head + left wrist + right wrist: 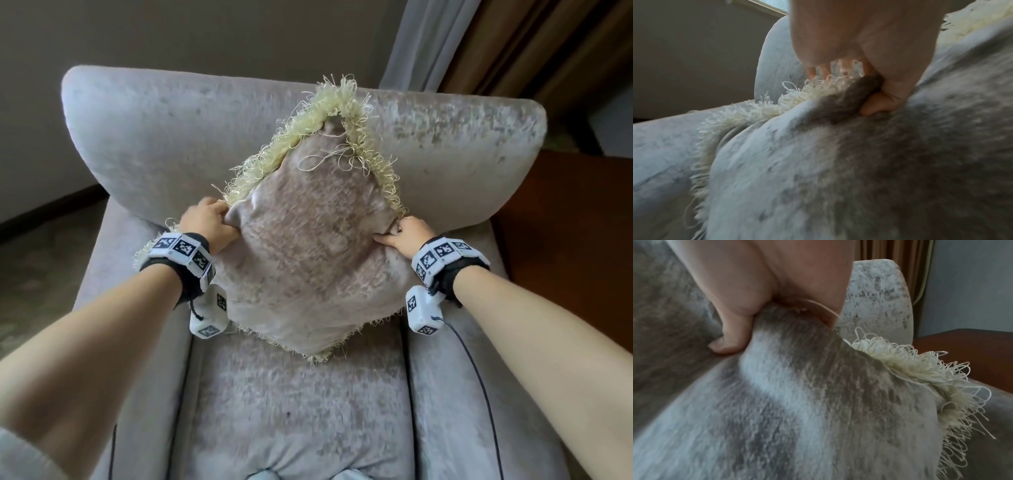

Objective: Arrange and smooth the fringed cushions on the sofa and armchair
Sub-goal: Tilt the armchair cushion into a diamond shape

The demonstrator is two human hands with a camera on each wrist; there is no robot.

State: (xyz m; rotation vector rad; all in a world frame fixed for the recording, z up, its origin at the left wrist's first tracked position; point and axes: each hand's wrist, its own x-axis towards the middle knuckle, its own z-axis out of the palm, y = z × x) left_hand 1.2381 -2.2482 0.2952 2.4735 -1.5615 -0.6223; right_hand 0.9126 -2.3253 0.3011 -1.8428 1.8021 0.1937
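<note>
A beige velvet cushion (311,246) with a cream looped fringe (346,102) stands on one corner, diamond-wise, on the grey armchair (144,137), leaning on its backrest. My left hand (209,222) grips the cushion's left corner, thumb on the front and fingers behind. In the left wrist view the left hand (865,73) pinches a fold of the cushion (859,162) by the fringe (748,113). My right hand (402,236) grips the right corner. The right wrist view has the right hand (764,305) clamped on the cushion (787,394), its fringe (920,369) hanging free.
The armchair seat (294,404) lies below the cushion, with padded arms on both sides. A dark wooden table (565,240) stands at the chair's right. Curtains (496,44) hang behind on the right, and a plain wall (171,31) is behind the chair.
</note>
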